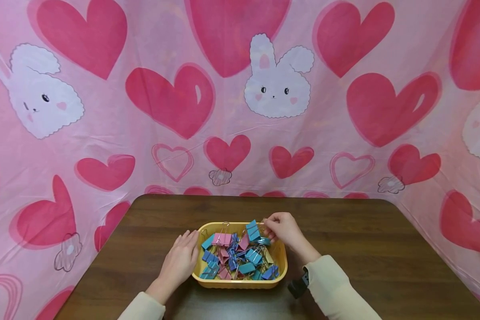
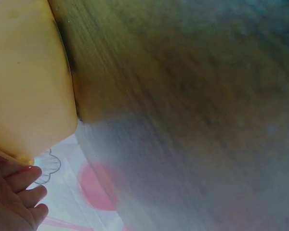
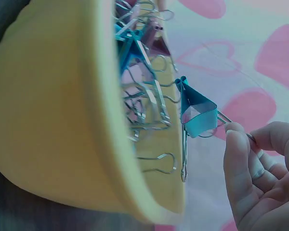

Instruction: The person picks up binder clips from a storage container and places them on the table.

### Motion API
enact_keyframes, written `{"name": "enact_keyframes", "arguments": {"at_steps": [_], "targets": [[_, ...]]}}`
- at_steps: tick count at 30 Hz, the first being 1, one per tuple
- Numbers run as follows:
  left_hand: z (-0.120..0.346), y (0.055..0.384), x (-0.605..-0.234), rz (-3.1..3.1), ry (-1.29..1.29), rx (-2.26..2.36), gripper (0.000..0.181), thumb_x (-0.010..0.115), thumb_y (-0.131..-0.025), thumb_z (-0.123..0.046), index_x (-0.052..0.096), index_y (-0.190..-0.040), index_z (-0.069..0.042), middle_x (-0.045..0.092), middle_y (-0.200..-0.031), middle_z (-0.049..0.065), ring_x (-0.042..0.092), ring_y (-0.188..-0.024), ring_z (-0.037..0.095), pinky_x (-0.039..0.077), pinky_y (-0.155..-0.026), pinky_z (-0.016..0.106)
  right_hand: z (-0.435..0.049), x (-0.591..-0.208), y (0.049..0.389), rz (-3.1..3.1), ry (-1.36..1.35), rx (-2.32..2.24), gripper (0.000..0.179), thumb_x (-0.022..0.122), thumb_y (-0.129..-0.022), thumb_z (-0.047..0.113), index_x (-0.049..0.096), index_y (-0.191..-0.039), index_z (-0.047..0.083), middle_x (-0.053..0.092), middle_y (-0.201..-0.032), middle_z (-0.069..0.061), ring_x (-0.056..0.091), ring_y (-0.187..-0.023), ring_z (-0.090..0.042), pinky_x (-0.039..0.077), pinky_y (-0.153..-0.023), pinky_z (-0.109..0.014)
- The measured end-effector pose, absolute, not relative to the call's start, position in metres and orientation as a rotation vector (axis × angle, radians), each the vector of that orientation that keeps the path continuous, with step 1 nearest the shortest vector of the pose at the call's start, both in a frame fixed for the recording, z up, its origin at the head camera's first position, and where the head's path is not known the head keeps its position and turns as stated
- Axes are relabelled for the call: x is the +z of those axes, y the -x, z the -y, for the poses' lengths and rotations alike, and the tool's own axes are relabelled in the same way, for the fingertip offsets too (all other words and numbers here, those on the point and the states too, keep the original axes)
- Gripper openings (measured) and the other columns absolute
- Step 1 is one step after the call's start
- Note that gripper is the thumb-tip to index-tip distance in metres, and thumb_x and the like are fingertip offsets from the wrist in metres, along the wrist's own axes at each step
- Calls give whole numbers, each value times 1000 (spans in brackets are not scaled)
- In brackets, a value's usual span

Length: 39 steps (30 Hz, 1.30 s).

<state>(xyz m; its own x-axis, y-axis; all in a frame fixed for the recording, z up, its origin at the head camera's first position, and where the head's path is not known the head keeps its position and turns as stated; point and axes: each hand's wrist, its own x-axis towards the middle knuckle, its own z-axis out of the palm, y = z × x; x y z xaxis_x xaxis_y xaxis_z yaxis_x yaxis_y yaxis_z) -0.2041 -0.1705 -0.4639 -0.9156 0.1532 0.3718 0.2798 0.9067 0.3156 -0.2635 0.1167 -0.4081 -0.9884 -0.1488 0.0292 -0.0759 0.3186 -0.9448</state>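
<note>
A yellow plastic basket point(image 1: 256, 284) holds many binder clips point(image 1: 233, 258) in blue, pink, teal and yellow. My right hand point(image 1: 284, 229) is at its far right corner. Thumb and fingertips of that hand pinch a wire handle of a teal binder clip point(image 3: 200, 108), which is held up at the rim level with the pile. The clip point(image 1: 253, 230) also shows in the head view, over the other clips. My left hand point(image 1: 182, 258) rests along the basket's left side, and its fingers point(image 2: 26, 178) touch the rim from outside.
Under the basket is a dark brown wooden table point(image 1: 364, 258). A pink cloth point(image 1: 228, 120) with hearts and rabbits hangs behind the table and at both sides. A dark band point(image 1: 299, 285) sits on my right wrist.
</note>
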Motion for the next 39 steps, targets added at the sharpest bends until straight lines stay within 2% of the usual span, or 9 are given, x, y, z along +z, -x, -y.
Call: {"name": "enact_keyframes", "arguments": {"at_steps": [9,14,21,26,39], "targets": [[170,204,-463,2738,314,-526,41,53,-91,-14,52,-127,4,50,-130,17,39,-125,32,26,-104,47,-134,-396,269,-2518,192,-1863,20,57,-90,8,61,-82,-10,60,-62,-11,53,-45,-13,52,-46,-29],[169,204,-463,2725,322,-522,40,53,-90,-13,53,-126,5,51,-129,17,40,-124,33,27,-104,47,-146,-390,275,-2506,143,-1915,21,56,-91,10,61,-85,-9,60,-63,-10,53,-46,-14,53,-48,-31],[170,203,-463,2723,311,-530,40,53,-91,-13,52,-127,4,51,-130,17,40,-125,33,26,-104,47,-164,-387,282,-2506,153,-1966,25,55,-92,10,59,-91,-14,61,-66,-13,55,-48,-14,54,-49,-33],[169,202,-462,2735,303,-537,41,53,-91,-13,52,-128,4,50,-130,16,39,-125,32,26,-105,47,-175,-391,289,-2542,98,-1979,25,53,-93,10,58,-92,-15,61,-67,-15,55,-49,-14,54,-52,-36],[171,202,-464,2734,300,-547,41,52,-90,-14,52,-128,3,50,-131,16,39,-125,33,26,-105,47,-200,-418,304,-2564,-62,-1967,26,50,-94,9,56,-94,-16,61,-64,-9,54,-49,-11,53,-49,-29]]}}
